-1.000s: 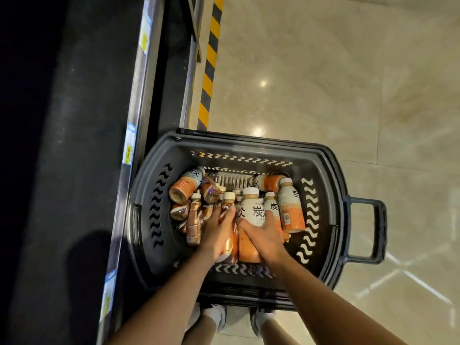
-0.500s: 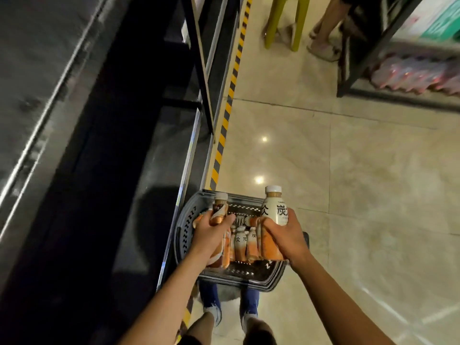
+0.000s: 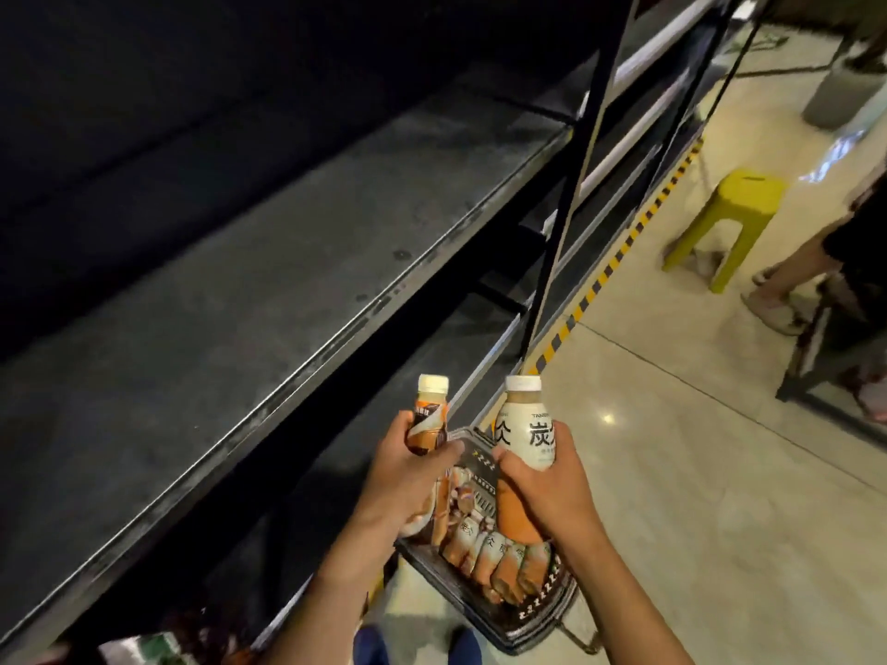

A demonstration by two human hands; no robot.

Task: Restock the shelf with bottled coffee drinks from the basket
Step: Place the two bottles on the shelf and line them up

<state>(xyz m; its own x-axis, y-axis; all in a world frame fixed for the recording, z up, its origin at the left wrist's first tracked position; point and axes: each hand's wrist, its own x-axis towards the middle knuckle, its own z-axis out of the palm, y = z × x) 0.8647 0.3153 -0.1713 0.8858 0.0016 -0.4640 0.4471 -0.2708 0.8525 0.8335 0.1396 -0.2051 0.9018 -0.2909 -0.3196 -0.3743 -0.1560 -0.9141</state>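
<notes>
The left hand (image 3: 408, 482) has its grip closed around a small brown bottle (image 3: 428, 417), held upright with its cream cap up; the fingers wrap the lower part, so the label shows only above them. The right hand (image 3: 547, 491) grips a larger white bottle (image 3: 525, 443) with an orange lower half, also upright, thumb on its left side and fingers round the right. The two bottles stand side by side, near each other but apart. Half a second ago both were held low, just over the basket; now they are lifted higher, up toward the front edge of the shelf (image 3: 269, 290), and the view has swung up and left so that the dark, bare shelf board fills most of the frame. A second ago the hands were down inside the basket, closing on these bottles. The basket (image 3: 533, 611) now sits below and behind the hands on the floor (image 3: 696, 472), partly hidden by them; a row of more bottles (image 3: 499, 554) lies in it, white and orange, packed close against one another, their exact count not clear. Beyond the shelf frame a yellow and black stripe (image 3: 619, 252) runs along the floor. Farther right stands a yellow stool (image 3: 729, 223), and beside it another person's legs (image 3: 797, 266) at the frame edge.
</notes>
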